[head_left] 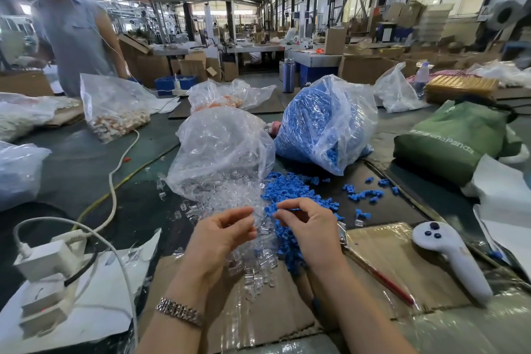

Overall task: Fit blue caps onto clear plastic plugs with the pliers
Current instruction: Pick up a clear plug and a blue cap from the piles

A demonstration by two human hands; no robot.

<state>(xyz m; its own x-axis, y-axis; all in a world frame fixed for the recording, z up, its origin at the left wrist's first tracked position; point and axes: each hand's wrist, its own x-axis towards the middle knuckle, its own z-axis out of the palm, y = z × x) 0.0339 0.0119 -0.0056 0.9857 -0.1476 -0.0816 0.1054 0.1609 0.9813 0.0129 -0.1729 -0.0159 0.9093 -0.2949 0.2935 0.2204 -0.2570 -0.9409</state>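
Observation:
My left hand (224,234) hovers over a pile of clear plastic plugs (258,263), its thumb and fingers pinched on what looks like a clear plug. Close to its right, my right hand (307,227) pinches a small blue cap at its fingertips, above the heap of loose blue caps (290,185). The two hands' fingertips nearly meet. Red-handled pliers (386,283) lie on the cardboard (382,247) beside my right wrist, their head partly hidden by it.
A clear bag of plugs (221,152) and a bag of blue caps (324,123) stand behind the piles. To the right are a white controller (451,256) and a green bag (454,138); at left, a power strip (43,261) with cables. A person (71,37) stands at far left.

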